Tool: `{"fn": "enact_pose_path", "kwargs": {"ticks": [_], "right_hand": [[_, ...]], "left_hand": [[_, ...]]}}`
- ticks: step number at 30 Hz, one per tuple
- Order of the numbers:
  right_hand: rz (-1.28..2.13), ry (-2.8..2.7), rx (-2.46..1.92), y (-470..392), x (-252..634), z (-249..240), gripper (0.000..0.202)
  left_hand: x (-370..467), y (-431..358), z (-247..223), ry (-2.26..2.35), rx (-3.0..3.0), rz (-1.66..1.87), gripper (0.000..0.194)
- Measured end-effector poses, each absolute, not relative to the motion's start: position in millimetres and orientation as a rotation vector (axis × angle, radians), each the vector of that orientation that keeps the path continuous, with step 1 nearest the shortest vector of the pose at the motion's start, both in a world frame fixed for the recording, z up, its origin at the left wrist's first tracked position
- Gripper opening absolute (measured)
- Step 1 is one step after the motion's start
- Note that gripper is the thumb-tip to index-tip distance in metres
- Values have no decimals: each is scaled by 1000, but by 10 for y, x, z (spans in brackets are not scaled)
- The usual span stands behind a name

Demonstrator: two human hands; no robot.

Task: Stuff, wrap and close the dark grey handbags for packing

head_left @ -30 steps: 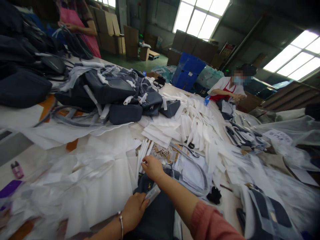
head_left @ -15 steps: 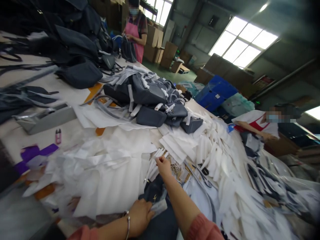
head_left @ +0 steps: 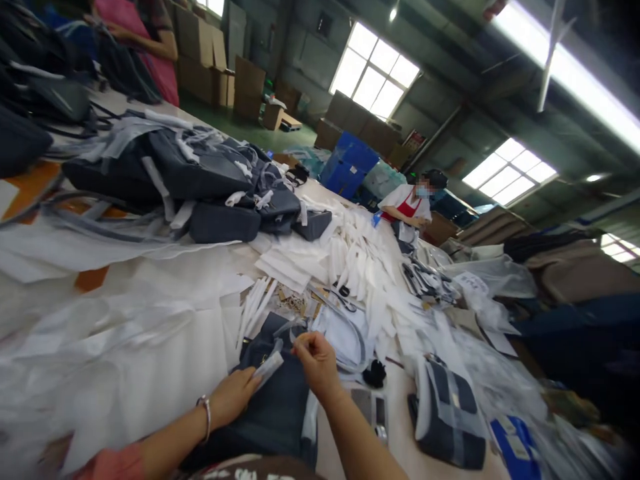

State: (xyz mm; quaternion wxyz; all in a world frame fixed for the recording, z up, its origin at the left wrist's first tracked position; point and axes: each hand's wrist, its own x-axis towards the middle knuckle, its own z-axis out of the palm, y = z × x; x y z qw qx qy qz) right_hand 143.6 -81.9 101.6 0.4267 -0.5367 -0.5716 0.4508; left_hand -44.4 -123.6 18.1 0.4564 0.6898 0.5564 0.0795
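A dark navy bag lies before me at the bottom of the view, partly under my forearms. My left hand rests on its left part, the fingers closed on a translucent wrapped strip at the bag's front. Over the bag's right edge, my right hand is held in a pinch; whatever lies between its fingertips is too small to make out. Close to those fingertips is a grey translucent-covered strap. Behind the bag lie several thin white sticks and a heap of small beige pieces.
White sheets spread to the left. Beyond lies a pile of dark bags. White strips cover the middle. Scissors, a black pompom and a wrapped dark bag are at right. Two other people stand across the table.
My view has swung to the right. The right hand has come back from beside the white sticks to the bag, near the left hand. The left hand keeps its hold on the wrapped strip.
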Motion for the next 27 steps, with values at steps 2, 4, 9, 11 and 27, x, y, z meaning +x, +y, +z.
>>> {"fn": "enact_pose_path", "kwargs": {"ticks": [2,4,9,11,27], "right_hand": [[994,-1605,-1315,-1017,1487,1027,12],[910,-1732,-1299,-1199,1537,991,8],[869,-1826,-1370,-1612,1657,811,20],[877,-1769,-1429,-1767,1676,753,16],[1271,-893,-1607,-1974,1397,531,19]], "left_hand": [[-439,-1242,168,1371,1691,201,43],[-432,-1244,151,1368,1687,214,43],[-418,-1235,114,1347,1696,196,41],[-416,-1234,111,1348,1708,179,40],[-382,-1224,150,1340,1813,106,41]]}}
